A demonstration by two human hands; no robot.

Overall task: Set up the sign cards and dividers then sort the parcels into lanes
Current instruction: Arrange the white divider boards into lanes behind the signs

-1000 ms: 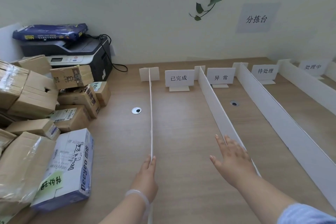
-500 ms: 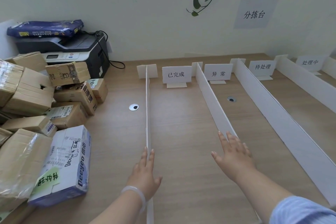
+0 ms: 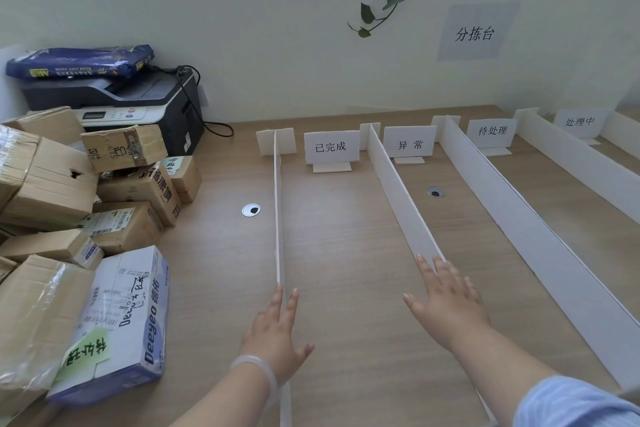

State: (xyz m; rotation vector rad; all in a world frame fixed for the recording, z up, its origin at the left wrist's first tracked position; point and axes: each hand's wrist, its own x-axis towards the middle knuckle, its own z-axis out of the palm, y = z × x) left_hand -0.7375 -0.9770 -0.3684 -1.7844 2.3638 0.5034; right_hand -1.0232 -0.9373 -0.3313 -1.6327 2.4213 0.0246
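Several white foam dividers stand on edge along the wooden table (image 3: 346,270), running away from me. My left hand (image 3: 275,329) lies flat with straight fingers against the near part of the leftmost divider (image 3: 277,211). My right hand (image 3: 446,302) is spread flat on the near end of the second divider (image 3: 398,191). White sign cards stand at the far ends of the lanes: one (image 3: 331,146), another (image 3: 409,145), a third (image 3: 491,131) and a fourth (image 3: 579,121). A heap of cardboard parcels (image 3: 52,184) fills the left side, with a white and blue box (image 3: 121,322) nearest me.
A dark printer (image 3: 138,104) with a blue paper pack (image 3: 81,61) on top sits at the back left against the wall. Two round cable holes, one (image 3: 251,210) left of the lanes and one (image 3: 435,192) in the second lane, pierce the tabletop. Further dividers (image 3: 519,225) stand to the right.
My left hand went from pinching the leftmost divider's near edge to lying flat beside it. The right hand stayed on the second divider. The view shifted slightly.
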